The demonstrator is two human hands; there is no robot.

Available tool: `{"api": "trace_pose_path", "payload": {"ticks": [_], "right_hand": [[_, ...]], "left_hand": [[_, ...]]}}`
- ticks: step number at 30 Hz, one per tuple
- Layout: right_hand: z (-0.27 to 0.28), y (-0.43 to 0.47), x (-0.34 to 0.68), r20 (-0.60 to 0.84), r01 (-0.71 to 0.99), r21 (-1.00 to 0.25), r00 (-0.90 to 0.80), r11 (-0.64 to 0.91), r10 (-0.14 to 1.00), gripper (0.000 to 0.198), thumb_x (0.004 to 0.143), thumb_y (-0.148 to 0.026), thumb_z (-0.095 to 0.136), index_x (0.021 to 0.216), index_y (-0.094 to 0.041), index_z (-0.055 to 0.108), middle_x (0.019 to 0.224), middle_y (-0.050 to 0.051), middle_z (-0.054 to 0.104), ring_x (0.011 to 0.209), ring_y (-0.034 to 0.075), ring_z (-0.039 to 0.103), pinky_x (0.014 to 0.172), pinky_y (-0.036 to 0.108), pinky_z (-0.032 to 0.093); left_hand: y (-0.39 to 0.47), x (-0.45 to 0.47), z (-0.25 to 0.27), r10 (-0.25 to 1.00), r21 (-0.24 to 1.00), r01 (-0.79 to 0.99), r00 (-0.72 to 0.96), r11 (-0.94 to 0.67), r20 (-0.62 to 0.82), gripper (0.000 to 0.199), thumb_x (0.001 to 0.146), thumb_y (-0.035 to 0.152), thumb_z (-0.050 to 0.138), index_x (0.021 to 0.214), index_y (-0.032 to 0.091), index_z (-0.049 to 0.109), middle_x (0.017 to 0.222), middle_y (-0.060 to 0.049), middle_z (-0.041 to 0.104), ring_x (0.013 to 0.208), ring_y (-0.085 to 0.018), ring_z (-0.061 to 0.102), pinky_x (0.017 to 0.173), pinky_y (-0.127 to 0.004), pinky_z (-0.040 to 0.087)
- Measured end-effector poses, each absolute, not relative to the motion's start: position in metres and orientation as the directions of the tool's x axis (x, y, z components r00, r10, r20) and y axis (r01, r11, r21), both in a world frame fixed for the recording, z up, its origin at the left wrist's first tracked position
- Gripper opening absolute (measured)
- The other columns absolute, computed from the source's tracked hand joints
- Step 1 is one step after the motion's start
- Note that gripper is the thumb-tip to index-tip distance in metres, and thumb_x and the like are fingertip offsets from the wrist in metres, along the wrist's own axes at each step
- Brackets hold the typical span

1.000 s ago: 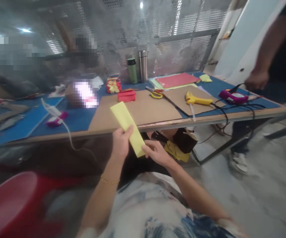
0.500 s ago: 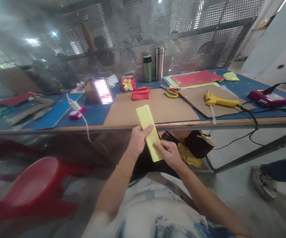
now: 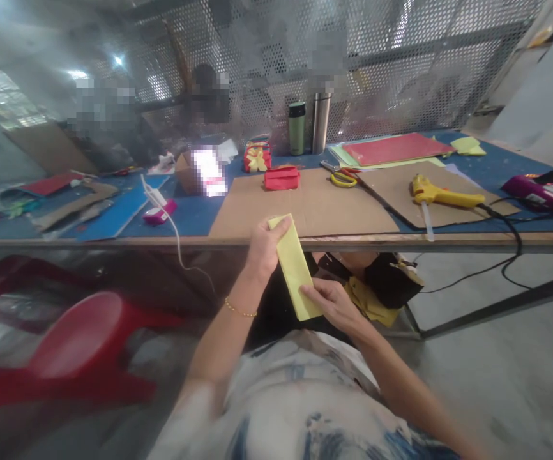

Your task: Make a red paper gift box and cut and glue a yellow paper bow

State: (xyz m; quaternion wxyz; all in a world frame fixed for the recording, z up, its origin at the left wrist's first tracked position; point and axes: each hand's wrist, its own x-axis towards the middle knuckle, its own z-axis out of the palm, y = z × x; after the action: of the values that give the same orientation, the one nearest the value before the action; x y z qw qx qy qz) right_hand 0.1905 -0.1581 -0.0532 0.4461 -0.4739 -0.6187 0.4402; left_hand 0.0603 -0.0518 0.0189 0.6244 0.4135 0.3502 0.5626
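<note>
I've got left hand point(image 3: 264, 248) fingers pinching the folded yellow paper point(image 3: 294, 265) up top, right hand point(image 3: 338, 304) fingers its lower end, near the worktop point(image 3: 188, 220) edge. Probably a folding step; next move likely needs edges aligned.

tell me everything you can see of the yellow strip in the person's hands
The yellow strip is long, narrow, flat and pale, with no print visible. It looks like paper, perhaps folded. It slants, its upper end toward the table and leaning left, its lower end nearer the person's body. The left hand grips the upper end; the right hand holds it near the lower end. Its underside is hidden.
</note>
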Motion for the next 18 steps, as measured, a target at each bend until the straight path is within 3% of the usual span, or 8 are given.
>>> {"api": "trace_pose_path", "payload": {"ticks": [8, 13, 18], "right_hand": [[-0.044, -0.138, 0.193, 0.246, 0.202, -0.954, 0.107, 0.221, 0.963, 0.065, 0.083, -0.074, 0.056, 0.054, -0.023, 0.029, 0.055, -0.005, 0.024, 0.053, 0.009, 0.024, 0.047, 0.026, 0.019], [-0.049, -0.133, 0.196, 0.284, 0.198, -0.951, 0.266, 0.236, 0.921, 0.064, 0.081, -0.074, 0.058, 0.052, -0.022, 0.034, 0.052, -0.004, 0.030, 0.052, 0.009, 0.028, 0.046, 0.025, 0.022], [-0.049, -0.130, 0.199, 0.313, 0.204, -0.944, 0.311, 0.258, 0.897, 0.062, 0.082, -0.071, 0.059, 0.052, -0.022, 0.037, 0.052, -0.003, 0.033, 0.052, 0.010, 0.030, 0.047, 0.025, 0.025]], "left_hand": [[-0.062, 0.075, 0.012, 0.973, 0.921, -0.386, 0.230, 0.060, 0.033, 0.047, 0.053, 0.044, 0.097, 0.069, 0.016, 0.064, 0.060, 0.003, 0.060, 0.055, -0.009, 0.054, 0.055, -0.023, 0.045], [-0.072, 0.075, 0.000, 0.934, 0.948, -0.300, 0.358, 0.108, 0.006, 0.047, 0.056, 0.050, 0.095, 0.072, 0.013, 0.069, 0.065, -0.001, 0.067, 0.060, -0.012, 0.059, 0.060, -0.026, 0.049], [-0.078, 0.077, -0.005, 0.945, 0.979, -0.202, 0.322, 0.010, 0.057, 0.042, 0.060, 0.049, 0.091, 0.067, 0.013, 0.070, 0.065, -0.001, 0.068, 0.058, -0.010, 0.056, 0.057, -0.024, 0.045]]}}
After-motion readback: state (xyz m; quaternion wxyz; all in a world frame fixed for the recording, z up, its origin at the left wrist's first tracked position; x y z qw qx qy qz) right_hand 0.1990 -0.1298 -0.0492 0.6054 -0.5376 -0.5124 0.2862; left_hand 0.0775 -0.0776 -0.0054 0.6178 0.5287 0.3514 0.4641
